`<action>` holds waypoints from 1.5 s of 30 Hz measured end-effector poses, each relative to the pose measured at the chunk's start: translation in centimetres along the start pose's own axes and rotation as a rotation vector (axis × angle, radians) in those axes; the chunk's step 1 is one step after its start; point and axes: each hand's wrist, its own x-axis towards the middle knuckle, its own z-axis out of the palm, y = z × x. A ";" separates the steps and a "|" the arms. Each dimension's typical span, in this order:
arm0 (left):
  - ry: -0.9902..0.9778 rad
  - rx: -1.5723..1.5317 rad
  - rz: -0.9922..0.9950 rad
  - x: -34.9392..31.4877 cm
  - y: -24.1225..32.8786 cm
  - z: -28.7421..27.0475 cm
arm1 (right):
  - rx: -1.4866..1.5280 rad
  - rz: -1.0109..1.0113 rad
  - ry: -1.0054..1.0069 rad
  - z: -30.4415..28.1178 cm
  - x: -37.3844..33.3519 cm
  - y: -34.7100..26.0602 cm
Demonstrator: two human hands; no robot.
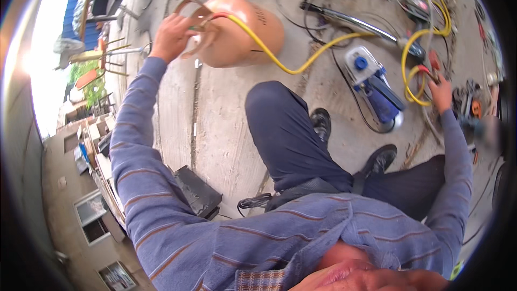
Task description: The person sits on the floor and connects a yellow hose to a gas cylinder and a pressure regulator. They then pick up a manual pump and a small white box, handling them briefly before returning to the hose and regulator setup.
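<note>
My left hand (171, 36) reaches out to the top of a salmon-coloured gas cylinder (242, 32) lying on the concrete, fingers closed at its handle and valve. A yellow hose (301, 64) runs from that valve across the floor to the right. My right hand (441, 92) is stretched far right, gripping the red end piece where the yellow hose loops. I sit low, knees bent, black shoes (322, 123) on the floor.
A blue and white pump unit (374, 83) sits between the cylinder and my right hand. Black cables, a chrome pipe (350, 19) and loose tools lie at the top. A black flat box (196, 191) rests beside my left leg. Chairs stand at top left.
</note>
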 end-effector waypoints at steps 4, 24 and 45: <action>0.097 0.067 -0.073 -2.7 0.2 1.8 | 0.241 0.228 -0.131 -2.5 1.3 1.2; 0.116 0.019 -0.809 8.1 10.2 -5.5 | 0.239 -0.144 0.479 -11.3 -2.0 -11.9; -0.045 -1.484 -0.172 34.6 45.9 12.1 | 1.208 0.251 0.046 -10.8 -2.4 -15.7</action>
